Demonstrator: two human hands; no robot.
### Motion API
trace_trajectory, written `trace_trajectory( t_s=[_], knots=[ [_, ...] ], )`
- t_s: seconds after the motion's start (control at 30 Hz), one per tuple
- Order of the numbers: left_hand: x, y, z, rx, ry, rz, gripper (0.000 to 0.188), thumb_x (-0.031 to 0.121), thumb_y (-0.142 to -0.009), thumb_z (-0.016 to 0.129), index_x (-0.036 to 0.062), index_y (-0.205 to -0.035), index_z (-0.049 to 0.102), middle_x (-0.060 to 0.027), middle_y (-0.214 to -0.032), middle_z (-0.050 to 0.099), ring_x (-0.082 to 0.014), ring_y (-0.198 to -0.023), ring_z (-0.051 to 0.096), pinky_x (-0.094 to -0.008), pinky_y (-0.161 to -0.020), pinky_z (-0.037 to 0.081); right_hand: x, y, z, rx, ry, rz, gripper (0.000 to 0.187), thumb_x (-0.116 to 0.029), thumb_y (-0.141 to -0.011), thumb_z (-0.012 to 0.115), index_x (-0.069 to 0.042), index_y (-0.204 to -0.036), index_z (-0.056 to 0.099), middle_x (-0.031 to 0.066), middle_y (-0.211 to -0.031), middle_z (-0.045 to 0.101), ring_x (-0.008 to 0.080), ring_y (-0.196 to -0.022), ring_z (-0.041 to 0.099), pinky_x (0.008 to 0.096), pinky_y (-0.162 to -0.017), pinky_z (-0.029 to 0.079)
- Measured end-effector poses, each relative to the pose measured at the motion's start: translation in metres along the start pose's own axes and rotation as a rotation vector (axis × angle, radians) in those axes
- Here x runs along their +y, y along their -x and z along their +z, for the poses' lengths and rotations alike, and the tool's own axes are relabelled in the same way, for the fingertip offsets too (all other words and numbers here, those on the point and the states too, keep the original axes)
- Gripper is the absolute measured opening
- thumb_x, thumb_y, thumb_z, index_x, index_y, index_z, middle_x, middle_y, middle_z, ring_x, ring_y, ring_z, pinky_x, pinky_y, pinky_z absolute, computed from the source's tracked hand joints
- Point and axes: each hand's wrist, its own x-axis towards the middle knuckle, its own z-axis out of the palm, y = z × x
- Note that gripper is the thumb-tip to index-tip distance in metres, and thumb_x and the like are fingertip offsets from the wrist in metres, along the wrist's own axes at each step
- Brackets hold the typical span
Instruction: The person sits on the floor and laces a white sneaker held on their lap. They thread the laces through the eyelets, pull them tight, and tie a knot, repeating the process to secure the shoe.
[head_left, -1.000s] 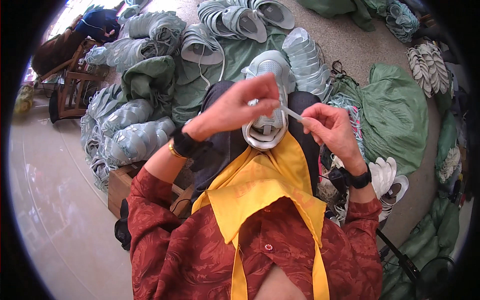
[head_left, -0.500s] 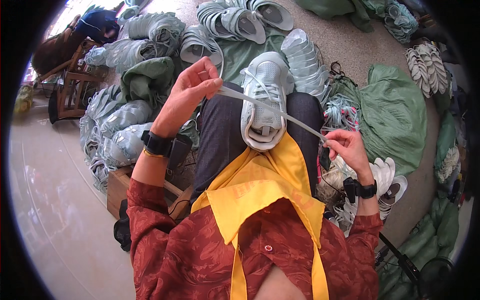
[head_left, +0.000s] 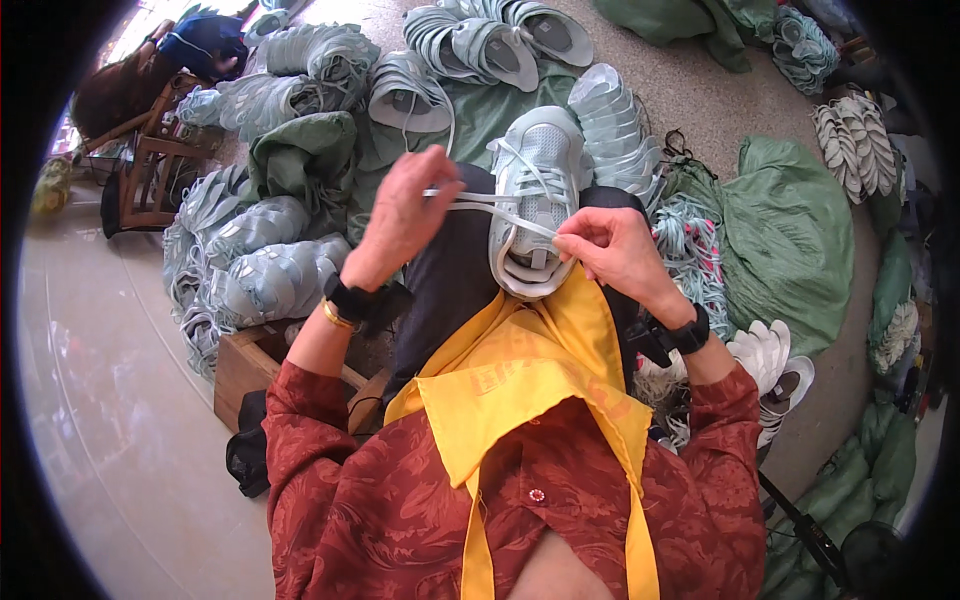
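Note:
A pale mint sneaker upper rests between my knees on the yellow apron, its opening toward me and its front partly laced. A flat pale shoelace runs across it from one hand to the other. On the left, my left hand is closed around lace strands beside the upper; its fingertips are slightly blurred. My right hand pinches the lace between thumb and fingertips, at the right side of the upper.
Stacks of pale mint uppers lie at the left and far side. A green sack and bundled laces are at the right. White uppers sit near my right forearm, a wooden stool frame by my left, a wooden chair farther off.
My hands have come closer together. The lace, stretched wide between them before, now doubles back in a shorter span. My right hand has moved left to the upper; my left hand has come nearer me.

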Motion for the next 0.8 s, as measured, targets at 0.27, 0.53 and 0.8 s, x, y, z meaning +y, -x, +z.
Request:
trace_trajectory(
  t_s=[0.27,0.53,0.8],
  knots=[
    [0.062,-0.003,0.031,-0.349,0.467,0.025,0.013,0.002,-0.094,0.067,0.0005,-0.107,0.063,-0.0074,-0.090,0.067,-0.0184,-0.078,0.063,-0.0318,-0.069,0.050,-0.001,-0.002,0.008,0.036,-0.018,-0.141,0.017,-0.010,-0.094,0.075,0.006,-0.099,0.074,0.0053,-0.083,0.077,0.0069,-0.075,0.071,0.0211,-0.061,0.052],
    [0.052,0.006,0.035,-0.180,0.411,-0.103,0.009,0.003,-0.095,0.066,-0.0023,-0.100,0.061,-0.0090,-0.079,0.065,-0.0154,-0.069,0.060,-0.0304,-0.064,0.049,-0.003,0.004,0.002,-0.003,0.296,-0.222,0.018,0.000,-0.083,0.075,-0.002,-0.100,0.071,0.0059,-0.089,0.069,0.0141,-0.073,0.070,0.0315,-0.064,0.055],
    [0.045,0.007,0.051,-0.099,0.364,-0.234,0.012,0.004,-0.093,0.069,-0.0033,-0.097,0.061,-0.0090,-0.076,0.066,-0.0129,-0.065,0.061,-0.0285,-0.062,0.050,0.011,0.002,0.015,-0.004,0.693,-0.678,0.025,-0.003,-0.078,0.076,-0.008,-0.100,0.063,0.0087,-0.097,0.057,0.0290,-0.082,0.069,0.0402,-0.070,0.057]
  ],
)
